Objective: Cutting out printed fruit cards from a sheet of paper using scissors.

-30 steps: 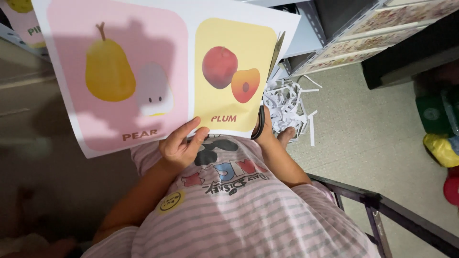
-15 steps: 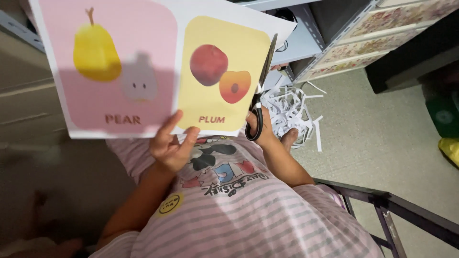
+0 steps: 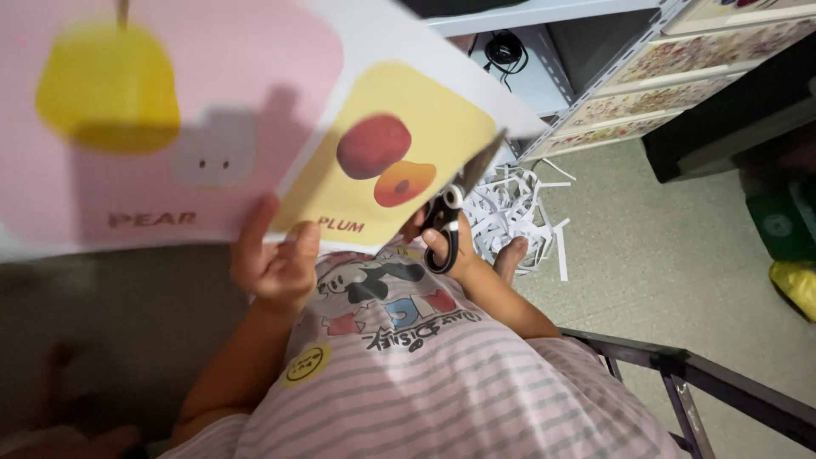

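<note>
Now left hand [image 3: 270, 265] pinches fruit sheet [image 3: 212, 127]; right hand [image 3: 446, 242] grips scissors [image 3: 455, 204].

Much blurred, much cut off

The sheet [image 3: 212, 127] runs past the frame at nine and twelve o'clock, its fruit pictures smeared by motion; the scissors [image 3: 455, 208] blades blur against the paper's edge, and the right hand [image 3: 463, 251] sits mostly hidden behind the handles.

The pale green floor [image 3: 680, 246] carries a heap of white paper strips [image 3: 510, 208], lying just beside the foot of a grey shelf unit [image 3: 586, 93]. A dark cabinet [image 3: 722, 127] stands on the floor nearby.
</note>
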